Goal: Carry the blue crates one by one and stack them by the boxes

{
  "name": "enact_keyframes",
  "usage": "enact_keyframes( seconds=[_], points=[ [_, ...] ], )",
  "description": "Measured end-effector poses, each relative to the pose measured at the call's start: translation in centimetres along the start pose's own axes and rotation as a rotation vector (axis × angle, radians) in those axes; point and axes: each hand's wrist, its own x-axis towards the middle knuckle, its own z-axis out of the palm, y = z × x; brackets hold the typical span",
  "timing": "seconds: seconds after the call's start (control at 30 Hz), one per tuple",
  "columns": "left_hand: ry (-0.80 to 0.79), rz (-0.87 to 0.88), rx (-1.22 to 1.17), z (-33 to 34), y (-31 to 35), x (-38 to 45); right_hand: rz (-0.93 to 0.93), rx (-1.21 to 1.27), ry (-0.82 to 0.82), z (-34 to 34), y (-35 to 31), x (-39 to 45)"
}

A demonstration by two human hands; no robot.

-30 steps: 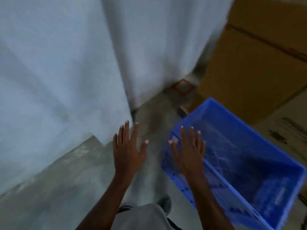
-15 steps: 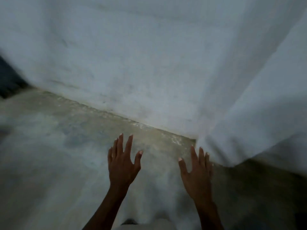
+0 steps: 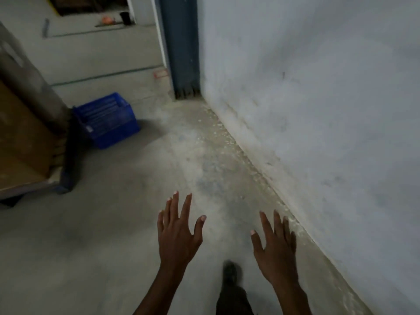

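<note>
A blue crate (image 3: 106,120) sits on the concrete floor at the middle left, close beside a stack of brown cardboard boxes (image 3: 21,142). My left hand (image 3: 179,233) and my right hand (image 3: 275,248) are held out in front of me at the bottom centre, palms down with fingers spread. Both hold nothing. The crate lies well ahead and to the left of both hands.
A grey wall (image 3: 318,110) runs along the right side down to the floor. A dark blue door frame (image 3: 181,46) stands at the far end of the wall. My shoe (image 3: 231,272) shows between my arms. The boxes rest on a low platform (image 3: 34,187).
The view has swung left, away from the crate I stood over and the wall corner. A crate farther along the floor and the boxes have come into view. My hands stay empty and spread.
</note>
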Motion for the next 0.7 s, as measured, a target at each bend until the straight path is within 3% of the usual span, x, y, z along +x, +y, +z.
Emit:
enact_keyframes(
  seconds=[0.2, 0.47, 0.7],
  points=[
    [0.067, -0.245, 0.046, 0.4, -4.8, 11.4, -0.227, 0.066, -0.133, 1.9, -8.2, 17.1],
    [0.17, -0.496, 0.078, -2.6, -11.1, 24.8, -0.534, 0.033, -0.295, 4.2, -24.0, 35.4],
    [0.233, -0.667, 0.029, -3.2, -23.0, 39.1, -0.597, 0.024, -0.368, 11.5, -38.4, 47.9]
  ],
)
